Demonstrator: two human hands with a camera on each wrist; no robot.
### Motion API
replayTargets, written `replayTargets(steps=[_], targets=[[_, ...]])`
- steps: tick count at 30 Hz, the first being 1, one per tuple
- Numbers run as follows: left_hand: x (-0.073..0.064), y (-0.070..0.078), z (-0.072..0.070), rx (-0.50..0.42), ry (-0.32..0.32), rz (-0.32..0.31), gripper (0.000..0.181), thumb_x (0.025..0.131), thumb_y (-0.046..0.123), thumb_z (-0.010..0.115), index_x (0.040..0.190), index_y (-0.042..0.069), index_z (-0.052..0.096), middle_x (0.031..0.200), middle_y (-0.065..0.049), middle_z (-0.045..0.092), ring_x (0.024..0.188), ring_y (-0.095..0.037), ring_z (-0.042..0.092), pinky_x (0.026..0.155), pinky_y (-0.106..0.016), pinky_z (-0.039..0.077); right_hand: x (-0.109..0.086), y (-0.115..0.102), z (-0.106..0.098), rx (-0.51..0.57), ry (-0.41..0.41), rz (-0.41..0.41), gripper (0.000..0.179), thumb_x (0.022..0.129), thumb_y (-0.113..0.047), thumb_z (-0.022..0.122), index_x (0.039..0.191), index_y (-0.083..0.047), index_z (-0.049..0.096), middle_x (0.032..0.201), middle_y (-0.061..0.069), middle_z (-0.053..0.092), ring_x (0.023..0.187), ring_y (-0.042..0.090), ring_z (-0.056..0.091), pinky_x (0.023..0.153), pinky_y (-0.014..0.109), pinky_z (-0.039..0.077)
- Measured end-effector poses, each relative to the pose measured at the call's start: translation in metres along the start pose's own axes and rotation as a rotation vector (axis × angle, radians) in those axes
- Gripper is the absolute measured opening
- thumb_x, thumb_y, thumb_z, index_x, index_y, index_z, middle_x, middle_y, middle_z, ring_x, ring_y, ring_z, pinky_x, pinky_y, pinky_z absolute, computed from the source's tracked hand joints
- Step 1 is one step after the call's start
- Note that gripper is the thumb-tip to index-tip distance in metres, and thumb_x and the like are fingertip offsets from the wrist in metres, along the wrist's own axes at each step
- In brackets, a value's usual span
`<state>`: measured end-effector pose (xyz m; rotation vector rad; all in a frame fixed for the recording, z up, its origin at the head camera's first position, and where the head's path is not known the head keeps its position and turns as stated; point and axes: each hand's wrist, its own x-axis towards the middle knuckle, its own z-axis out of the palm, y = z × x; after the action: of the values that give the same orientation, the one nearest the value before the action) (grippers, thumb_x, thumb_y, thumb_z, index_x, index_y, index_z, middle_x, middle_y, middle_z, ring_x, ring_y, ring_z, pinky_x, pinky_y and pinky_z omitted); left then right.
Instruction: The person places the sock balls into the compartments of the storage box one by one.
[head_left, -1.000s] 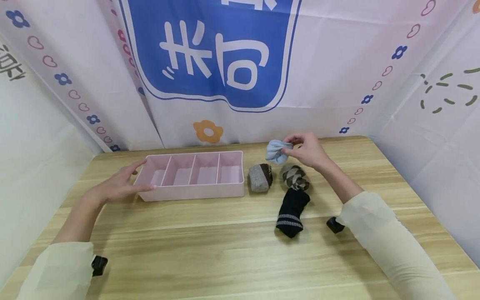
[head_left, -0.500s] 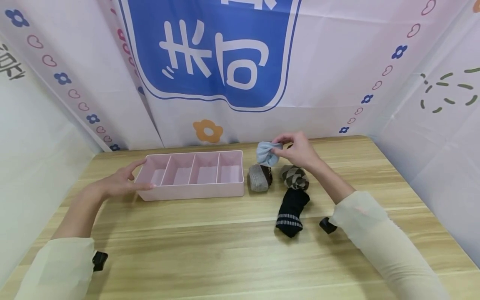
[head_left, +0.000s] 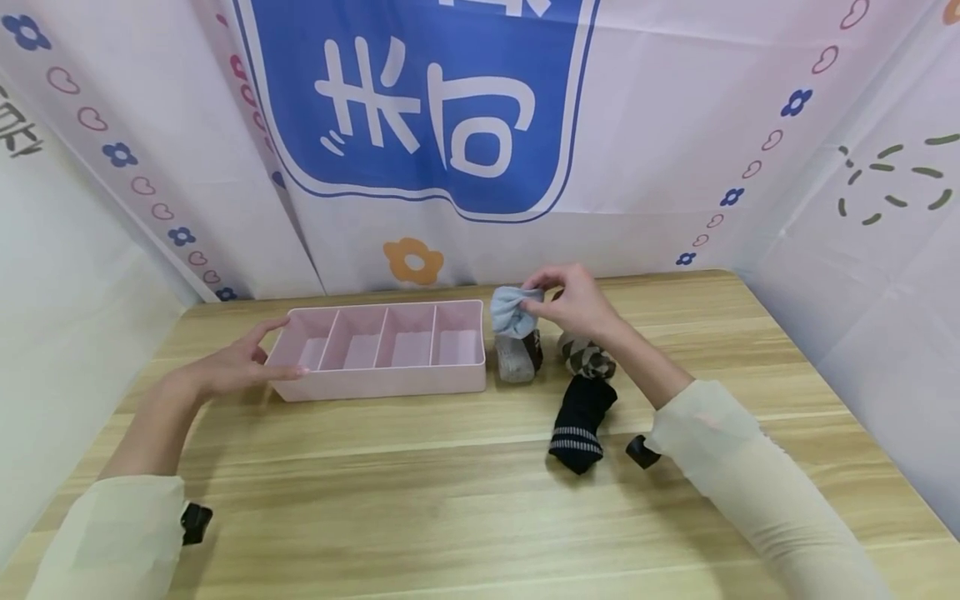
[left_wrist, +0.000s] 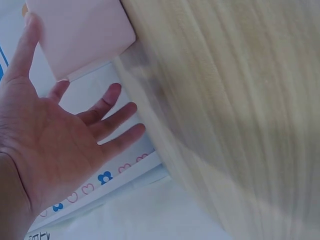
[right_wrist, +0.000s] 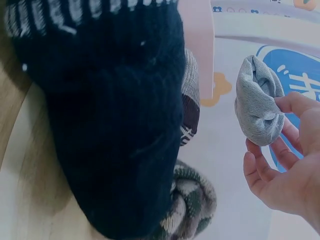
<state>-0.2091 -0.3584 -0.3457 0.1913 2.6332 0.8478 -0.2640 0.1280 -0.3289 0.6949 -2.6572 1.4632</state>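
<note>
My right hand (head_left: 573, 302) pinches a balled light blue sock (head_left: 513, 312) between thumb and fingers, above a grey and dark brown rolled sock (head_left: 516, 358). In the right wrist view the blue sock (right_wrist: 258, 102) shows its folded opening, held at one side. My left hand (head_left: 228, 362) spans the left end of a pink divided box (head_left: 390, 383), thumb on the near wall and index finger at the far corner. Its other fingers (left_wrist: 120, 122) stretch out past the box's end, apart from it, in the left wrist view. The box's several compartments hold nothing.
A brown and grey patterned sock ball (head_left: 585, 358) lies right of the grey one, partly behind the right forearm. A black rolled sock (head_left: 577, 429) with white stripes lies nearer on the wooden table (head_left: 420, 517). A printed cloth (head_left: 637, 167) hangs behind.
My right hand has carried the light blue sock left, from beside the patterned sock to over the grey and brown one. My left hand stays at the box.
</note>
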Motion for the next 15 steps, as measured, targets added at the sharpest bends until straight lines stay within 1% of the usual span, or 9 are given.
replayTargets(steps=[3, 7, 10, 12, 15], targets=[[0.002, -0.004, 0.001, -0.013, 0.007, 0.008, 0.104, 0.097, 0.039, 0.07, 0.165, 0.002, 0.001, 0.114, -0.024, 0.061, 0.105, -0.032, 0.057, 0.085, -0.042, 0.046, 0.001, -0.002, 0.003, 0.003, -0.007, -0.006, 0.015, 0.09, -0.005, 0.076, 0.104, 0.001, 0.076, 0.101, 0.014, 0.073, 0.095, 0.03, 0.064, 0.075, 0.03, 0.054], [0.003, -0.009, 0.002, -0.022, 0.011, 0.013, 0.104, 0.098, 0.041, 0.068, 0.165, 0.003, -0.002, 0.117, -0.025, 0.061, 0.108, -0.033, 0.057, 0.088, -0.045, 0.046, 0.001, -0.005, 0.008, -0.001, -0.015, -0.012, 0.015, 0.09, -0.005, 0.077, 0.104, 0.0, 0.076, 0.1, 0.012, 0.072, 0.092, 0.026, 0.063, 0.074, 0.031, 0.054], [0.004, -0.011, 0.004, -0.024, 0.019, 0.024, 0.103, 0.099, 0.04, 0.068, 0.165, 0.004, -0.002, 0.115, -0.024, 0.061, 0.106, -0.03, 0.057, 0.086, -0.041, 0.046, 0.002, -0.01, 0.012, 0.001, -0.019, -0.02, 0.015, 0.09, -0.006, 0.077, 0.104, -0.001, 0.076, 0.1, 0.012, 0.072, 0.091, 0.024, 0.063, 0.073, 0.031, 0.054], [0.004, -0.012, 0.005, -0.032, 0.026, 0.031, 0.103, 0.099, 0.039, 0.068, 0.165, 0.005, -0.002, 0.113, -0.022, 0.062, 0.103, -0.028, 0.056, 0.084, -0.038, 0.045, 0.003, -0.013, 0.015, 0.01, -0.023, -0.031, 0.015, 0.09, -0.006, 0.077, 0.104, 0.0, 0.076, 0.1, 0.012, 0.072, 0.091, 0.026, 0.063, 0.072, 0.031, 0.054], [0.005, -0.014, 0.008, -0.052, 0.038, 0.047, 0.102, 0.099, 0.038, 0.068, 0.166, 0.005, -0.002, 0.115, -0.022, 0.062, 0.102, -0.025, 0.057, 0.083, -0.036, 0.046, 0.006, -0.018, 0.019, 0.022, -0.034, -0.056, 0.014, 0.09, -0.005, 0.077, 0.103, 0.0, 0.076, 0.099, 0.012, 0.073, 0.092, 0.029, 0.064, 0.071, 0.03, 0.054]])
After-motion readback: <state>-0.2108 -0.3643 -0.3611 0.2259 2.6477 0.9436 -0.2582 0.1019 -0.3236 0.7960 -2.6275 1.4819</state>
